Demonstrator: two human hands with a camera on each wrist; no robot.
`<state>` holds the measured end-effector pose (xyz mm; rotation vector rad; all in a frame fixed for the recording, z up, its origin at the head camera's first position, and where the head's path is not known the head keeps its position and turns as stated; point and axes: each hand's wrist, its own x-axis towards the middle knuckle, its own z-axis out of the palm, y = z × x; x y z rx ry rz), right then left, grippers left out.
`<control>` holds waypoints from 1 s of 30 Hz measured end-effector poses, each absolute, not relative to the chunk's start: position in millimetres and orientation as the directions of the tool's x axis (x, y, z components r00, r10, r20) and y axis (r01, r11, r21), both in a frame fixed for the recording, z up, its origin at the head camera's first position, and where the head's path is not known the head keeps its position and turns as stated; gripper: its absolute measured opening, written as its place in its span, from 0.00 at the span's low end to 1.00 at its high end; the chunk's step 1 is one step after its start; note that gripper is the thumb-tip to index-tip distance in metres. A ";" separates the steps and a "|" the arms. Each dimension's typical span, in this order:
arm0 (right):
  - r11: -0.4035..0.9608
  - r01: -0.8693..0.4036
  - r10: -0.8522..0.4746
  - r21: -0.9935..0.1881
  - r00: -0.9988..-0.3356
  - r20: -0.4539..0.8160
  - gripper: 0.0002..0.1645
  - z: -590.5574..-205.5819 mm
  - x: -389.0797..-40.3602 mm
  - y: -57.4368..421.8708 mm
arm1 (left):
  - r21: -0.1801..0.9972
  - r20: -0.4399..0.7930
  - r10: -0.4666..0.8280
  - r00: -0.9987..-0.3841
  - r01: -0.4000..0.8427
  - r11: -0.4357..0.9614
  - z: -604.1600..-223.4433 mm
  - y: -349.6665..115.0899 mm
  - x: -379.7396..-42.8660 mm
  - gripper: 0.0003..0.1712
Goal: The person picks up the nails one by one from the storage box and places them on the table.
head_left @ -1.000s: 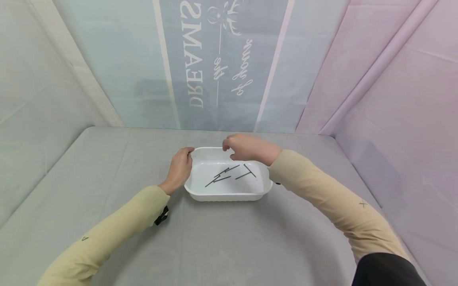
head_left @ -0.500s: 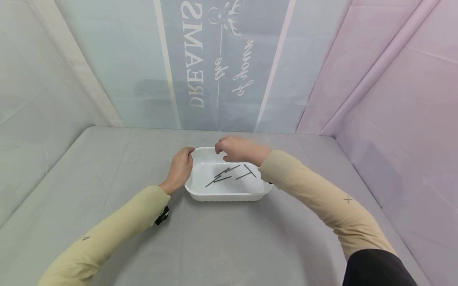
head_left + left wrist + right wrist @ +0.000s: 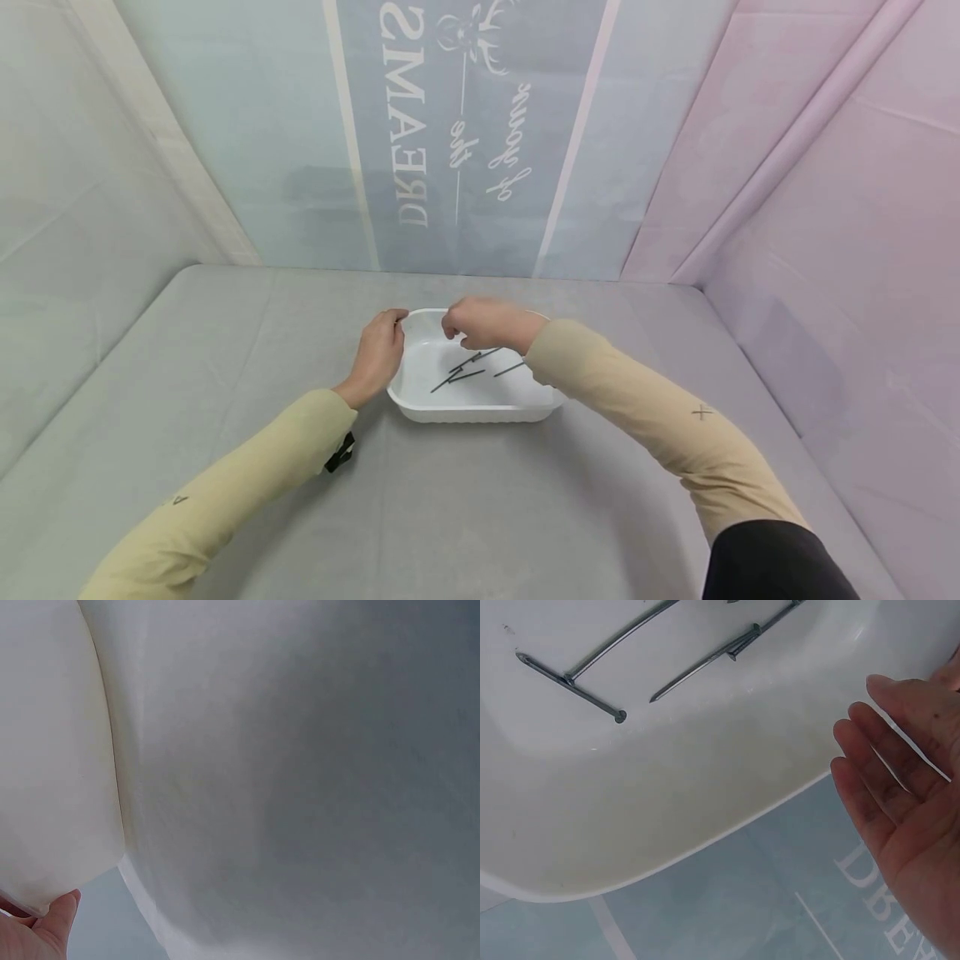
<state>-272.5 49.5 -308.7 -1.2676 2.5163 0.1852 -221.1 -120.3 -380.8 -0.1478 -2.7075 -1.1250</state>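
Observation:
A white rectangular basin (image 3: 480,408) sits on the grey table, its inside strewn with several dark steel nails (image 3: 467,377). My left hand (image 3: 377,354) grips the basin's back left corner; in the left wrist view that hand (image 3: 49,934) has its thumb against the rim. My right hand (image 3: 491,323) is over the back part of the basin, partly hiding the nails below. In the right wrist view the right hand (image 3: 907,780) has its fingers loosely extended, holding nothing, beside the basin wall, and a nail (image 3: 574,688) lies crossed by another on the basin floor.
The grey cloth-covered table (image 3: 450,508) surrounds the basin. A pale blue printed panel (image 3: 465,233) rises behind the table's back edge, with fabric walls on both sides. A black rounded object (image 3: 776,562) shows at the lower right.
My right hand has moved left and slightly nearer, lower in the head view, so its wrist now covers some right-side nails. My left hand and the basin have stayed in place.

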 end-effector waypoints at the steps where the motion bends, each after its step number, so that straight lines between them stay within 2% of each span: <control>1: 0.598 -0.801 -0.759 -0.027 -0.555 -0.340 0.14 -310.2 -272.6 48.7 | 0.689 0.225 0.012 -0.974 0.168 0.705 -380.9 -120.5 -221.0 0.18; 10: 0.605 -0.796 -0.731 0.001 -0.557 -0.394 0.13 -322.2 -271.5 43.7 | 0.685 0.233 0.014 -0.972 0.174 0.708 -382.2 -120.6 -221.2 0.19; 30: 0.570 -0.819 -0.735 0.071 -0.546 -0.402 0.13 -339.8 -272.3 40.2 | 0.679 0.230 0.006 -0.973 0.165 0.715 -381.7 -120.3 -220.7 0.18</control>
